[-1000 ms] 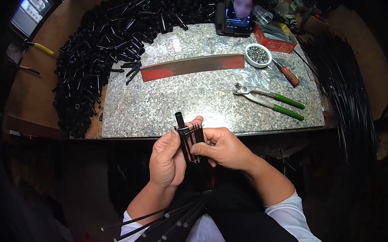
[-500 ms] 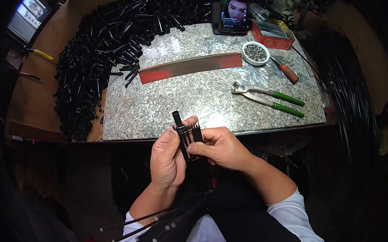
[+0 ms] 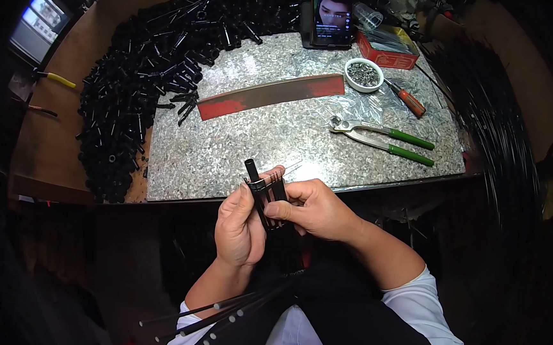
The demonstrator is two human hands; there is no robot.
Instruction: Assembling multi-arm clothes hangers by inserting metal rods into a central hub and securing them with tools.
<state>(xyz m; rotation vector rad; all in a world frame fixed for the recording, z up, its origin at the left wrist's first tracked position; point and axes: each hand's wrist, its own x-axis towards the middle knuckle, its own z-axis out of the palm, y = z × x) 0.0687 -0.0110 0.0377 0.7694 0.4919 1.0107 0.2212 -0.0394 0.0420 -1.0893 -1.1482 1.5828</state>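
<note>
The black slatted piece (image 3: 280, 191) has turned slightly in the hands since a second ago, and the pale ends of the black rods (image 3: 218, 307) near the lap have shifted leftward. The left hand (image 3: 237, 230) grasps the piece along its side, thumb beside its upright-tilted tube (image 3: 251, 169); the right hand (image 3: 319, 209) pinches the opposite side, thumb across the slats. The piece is in front of the person, by the near edge of the stone slab (image 3: 213, 155), where green-handled pincers (image 3: 388, 140) and a red-and-brown strip (image 3: 272, 94) lie.
</note>
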